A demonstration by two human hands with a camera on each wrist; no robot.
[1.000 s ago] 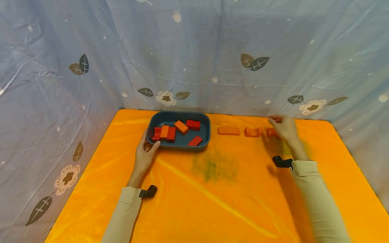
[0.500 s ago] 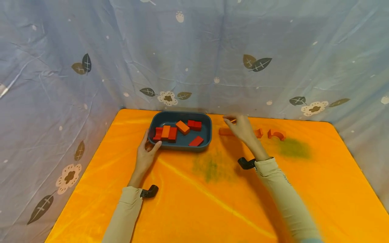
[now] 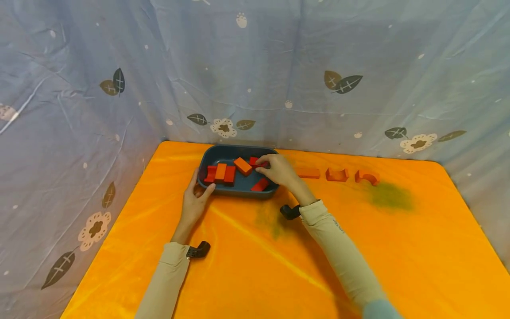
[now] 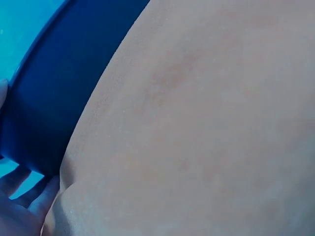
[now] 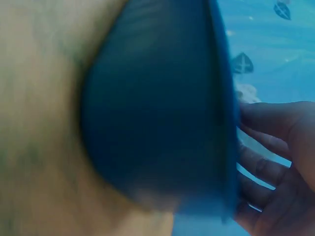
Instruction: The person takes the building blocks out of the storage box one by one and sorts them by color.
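A dark blue-grey plastic container [image 3: 239, 192] stands on the orange cloth, with several red and orange toy blocks inside. My left hand [image 3: 193, 206] grips its front left corner, thumb at the front rim and fingers along the left side. Over the container's right end is my right hand [image 3: 279, 170], thumb and index finger apart, beside a red block [image 3: 253, 161] that it partly covers. Below that hand lies a flat red block [image 3: 260, 184]. An orange block [image 3: 242, 166] sits tilted near the middle; another orange block [image 3: 220, 173] lies among red ones at left.
Right of the container, an orange bar [image 3: 308, 173], a notched orange block [image 3: 337, 175] and an orange arch block [image 3: 367, 177] stand in a row. A patterned grey-blue curtain [image 3: 311, 110] hangs along the back and sides of the cloth-covered table [image 3: 247, 266].
My right hand has moved left from the arch block, past the bar, to above the container. The left hand keeps its hold, and the blocks in the row stay put.
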